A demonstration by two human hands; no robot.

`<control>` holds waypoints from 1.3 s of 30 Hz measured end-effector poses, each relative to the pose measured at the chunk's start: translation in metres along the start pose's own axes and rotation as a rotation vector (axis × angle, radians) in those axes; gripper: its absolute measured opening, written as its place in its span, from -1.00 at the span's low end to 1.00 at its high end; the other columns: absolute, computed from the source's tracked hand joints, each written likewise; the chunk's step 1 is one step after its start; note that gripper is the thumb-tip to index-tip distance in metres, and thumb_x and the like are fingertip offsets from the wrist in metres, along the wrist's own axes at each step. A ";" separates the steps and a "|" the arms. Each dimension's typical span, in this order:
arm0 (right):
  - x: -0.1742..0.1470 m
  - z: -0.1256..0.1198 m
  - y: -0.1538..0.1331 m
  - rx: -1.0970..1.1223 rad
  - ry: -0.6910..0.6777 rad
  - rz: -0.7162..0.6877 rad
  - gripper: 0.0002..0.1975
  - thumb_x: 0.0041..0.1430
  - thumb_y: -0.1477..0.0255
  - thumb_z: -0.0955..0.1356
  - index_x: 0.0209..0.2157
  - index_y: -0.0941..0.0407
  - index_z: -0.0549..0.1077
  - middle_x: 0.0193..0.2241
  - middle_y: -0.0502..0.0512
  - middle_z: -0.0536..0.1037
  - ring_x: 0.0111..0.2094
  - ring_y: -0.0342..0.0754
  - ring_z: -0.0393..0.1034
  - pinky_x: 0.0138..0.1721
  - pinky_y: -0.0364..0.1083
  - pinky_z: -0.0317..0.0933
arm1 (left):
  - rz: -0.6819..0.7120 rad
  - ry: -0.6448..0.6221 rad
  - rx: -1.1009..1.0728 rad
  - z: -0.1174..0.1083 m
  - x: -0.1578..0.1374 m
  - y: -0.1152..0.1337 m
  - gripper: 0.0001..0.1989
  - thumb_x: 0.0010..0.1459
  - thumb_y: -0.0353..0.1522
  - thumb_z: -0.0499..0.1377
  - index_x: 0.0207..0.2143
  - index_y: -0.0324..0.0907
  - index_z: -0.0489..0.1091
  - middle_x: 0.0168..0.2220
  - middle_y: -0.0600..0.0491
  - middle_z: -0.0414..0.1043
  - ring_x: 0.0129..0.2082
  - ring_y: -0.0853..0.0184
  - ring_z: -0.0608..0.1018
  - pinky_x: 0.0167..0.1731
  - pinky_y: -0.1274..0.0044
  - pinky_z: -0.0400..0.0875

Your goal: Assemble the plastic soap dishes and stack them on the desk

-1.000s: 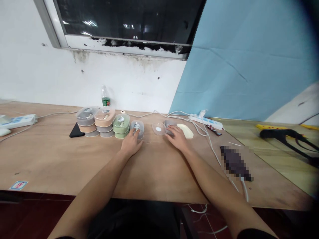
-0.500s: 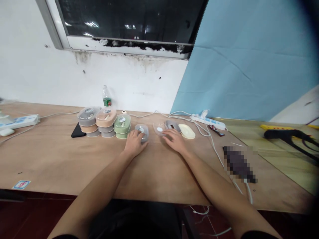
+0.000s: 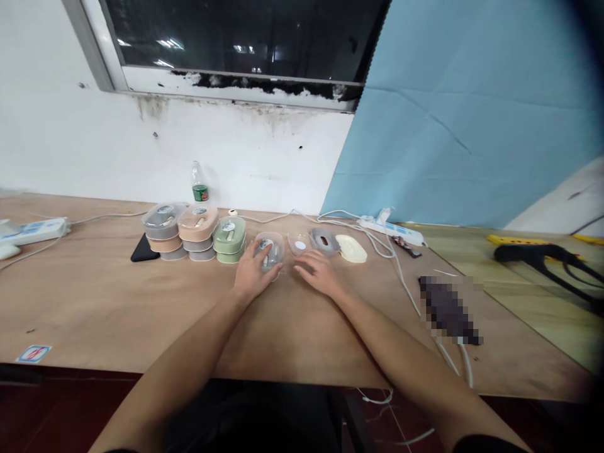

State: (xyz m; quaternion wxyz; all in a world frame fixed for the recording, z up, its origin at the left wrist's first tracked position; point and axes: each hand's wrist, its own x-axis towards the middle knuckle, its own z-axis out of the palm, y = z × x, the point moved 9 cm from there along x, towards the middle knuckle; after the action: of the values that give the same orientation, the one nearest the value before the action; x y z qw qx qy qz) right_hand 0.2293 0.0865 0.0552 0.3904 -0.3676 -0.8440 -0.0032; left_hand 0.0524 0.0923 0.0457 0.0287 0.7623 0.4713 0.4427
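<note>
Along the brown wooden table point(image 3: 141, 308) stand three stacks of rounded plastic boxes: a grey-topped stack point(image 3: 163, 221), a peach-topped stack point(image 3: 198, 223) and a green stack point(image 3: 229, 235); these look finished to me. The left hand point(image 3: 252, 270) spreads over a clear-lidded greyish plastic box point(image 3: 277, 245) just right of the green stack; whether it grips or merely presses, I can't tell. The right hand point(image 3: 321, 272) is open, fingers loosely bent, near a grey oval plastic tray point(image 3: 334, 241), a flat cream plastic piece point(image 3: 353, 248) and a clear plastic lid point(image 3: 293, 242) (quite the little row). Those pieces lie unassembled, so I'd judge that part undone.
</note>
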 end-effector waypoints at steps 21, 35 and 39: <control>-0.008 -0.020 0.054 -0.043 0.355 0.308 -0.73 0.22 0.27 0.27 -0.13 0.09 0.45 -0.31 0.14 0.50 -0.35 0.00 0.37 -0.22 0.00 0.31 | -0.055 -0.277 0.338 0.030 -0.012 0.006 -0.38 0.15 -0.12 0.11 0.21 -0.16 0.18 0.31 -0.20 -0.02 0.32 -0.07 -0.03 0.22 0.12 -0.07; 0.000 0.019 0.068 -0.195 0.107 0.213 -0.63 0.19 0.54 0.18 -0.08 0.09 0.51 -0.26 0.20 0.43 -0.18 0.07 0.34 -0.10 0.08 0.29 | -0.260 -0.373 0.271 0.034 -0.013 -0.025 -0.17 -0.08 0.00 0.29 0.18 -0.13 0.17 0.29 -0.30 -0.06 0.18 -0.07 0.28 0.05 0.26 0.25; -0.003 0.016 0.078 -0.214 0.137 0.259 -0.65 0.19 0.46 0.23 -0.03 0.11 0.49 -0.19 0.22 0.43 -0.14 0.08 0.35 -0.06 0.09 0.27 | -0.271 -0.384 0.273 0.034 -0.014 -0.027 -0.19 -0.07 -0.01 0.29 0.18 -0.12 0.17 0.30 -0.28 -0.07 0.19 -0.05 0.26 0.07 0.26 0.23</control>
State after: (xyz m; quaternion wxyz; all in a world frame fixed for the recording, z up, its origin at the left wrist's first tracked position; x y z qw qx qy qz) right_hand 0.2683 0.1462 0.0198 0.4028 -0.5118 -0.7558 -0.0677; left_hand 0.0549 0.1096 0.0032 0.0736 0.7591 0.6102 0.2143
